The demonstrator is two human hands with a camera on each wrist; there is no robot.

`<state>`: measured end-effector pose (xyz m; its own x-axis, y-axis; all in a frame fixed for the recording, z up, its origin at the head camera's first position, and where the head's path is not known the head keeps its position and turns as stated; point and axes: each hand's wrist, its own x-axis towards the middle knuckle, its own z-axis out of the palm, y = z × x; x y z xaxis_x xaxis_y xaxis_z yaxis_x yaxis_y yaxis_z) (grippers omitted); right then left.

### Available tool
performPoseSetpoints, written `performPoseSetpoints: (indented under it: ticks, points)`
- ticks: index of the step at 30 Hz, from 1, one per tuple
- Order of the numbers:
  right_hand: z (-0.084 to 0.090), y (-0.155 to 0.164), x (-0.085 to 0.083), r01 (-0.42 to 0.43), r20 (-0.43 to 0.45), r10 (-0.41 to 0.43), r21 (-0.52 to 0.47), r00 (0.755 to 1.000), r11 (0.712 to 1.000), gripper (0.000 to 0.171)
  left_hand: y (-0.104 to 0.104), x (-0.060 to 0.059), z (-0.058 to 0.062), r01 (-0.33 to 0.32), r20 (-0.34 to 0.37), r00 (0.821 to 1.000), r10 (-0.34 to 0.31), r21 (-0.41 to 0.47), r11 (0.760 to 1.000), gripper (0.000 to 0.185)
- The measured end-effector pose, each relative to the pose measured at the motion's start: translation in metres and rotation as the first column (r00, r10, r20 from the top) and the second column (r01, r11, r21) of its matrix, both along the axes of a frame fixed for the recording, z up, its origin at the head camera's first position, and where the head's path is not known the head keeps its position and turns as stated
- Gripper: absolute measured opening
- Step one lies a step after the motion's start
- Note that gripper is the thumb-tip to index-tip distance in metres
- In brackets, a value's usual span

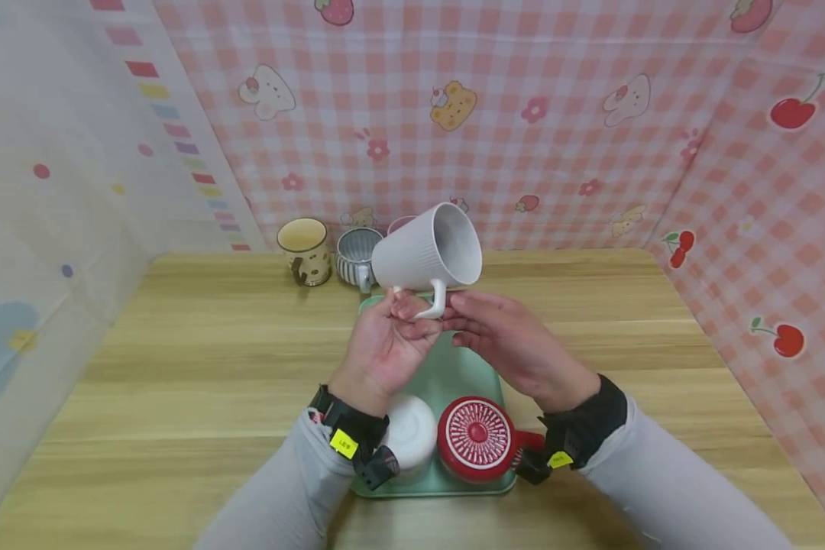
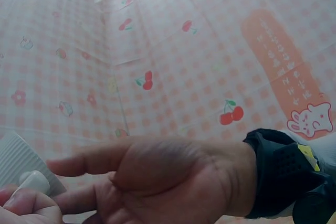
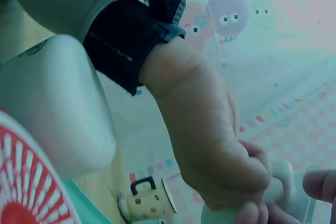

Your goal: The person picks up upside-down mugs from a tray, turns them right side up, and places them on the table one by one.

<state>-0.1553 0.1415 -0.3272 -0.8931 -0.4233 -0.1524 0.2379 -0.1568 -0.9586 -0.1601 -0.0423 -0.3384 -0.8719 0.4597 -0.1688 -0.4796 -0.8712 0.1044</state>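
- The white ribbed mug is lifted above the far end of the green tray, tipped with its mouth toward two o'clock, so its inside faces the viewer.
- The left hand pinches the mug's handle from below, which holds the mug tilted in the air.
- The right hand lies with fingers nearly straight, fingertips touching the handle at its three o'clock side, seemingly steadying it.
- On the tray's near end sit a white upturned cup and, at its three o'clock, a red upturned cup.
- At the wooden counter's far edge, at the lifted mug's nine o'clock, stand a cream mug and a striped mug.
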Motion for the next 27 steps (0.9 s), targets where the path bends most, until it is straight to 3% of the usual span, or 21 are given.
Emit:
performPoseSetpoints:
  ticks: [9,13,16,21,27]
  points:
    - [-0.002,-0.013,0.001,0.128,-0.024,-0.127,0.039,0.992,0.991,0.022,0.007,0.001,-0.001,-0.006,-0.052,0.999,-0.001,-0.124,0.992,0.047]
    - [0.001,-0.014,0.001,0.142,-0.008,-0.142,0.040,0.990,0.989,0.023,0.004,-0.001,0.002,-0.001,-0.080,0.997,-0.016,-0.214,0.977,0.045]
    - [0.002,-0.014,0.001,0.136,0.013,-0.136,0.014,0.991,0.991,0.024,0.002,-0.002,0.003,-0.019,-0.123,0.992,-0.021,-0.319,0.948,0.041]
    - [0.005,-0.015,0.000,0.138,0.039,-0.136,-0.045,0.990,0.989,0.026,-0.002,-0.004,0.002,-0.029,-0.204,0.976,-0.082,-0.489,0.872,0.034]
    - [0.013,-0.020,-0.003,0.113,0.015,-0.112,-0.081,0.994,0.990,0.028,-0.008,-0.003,0.001,-0.034,-0.233,0.964,-0.127,-0.586,0.810,0.037]
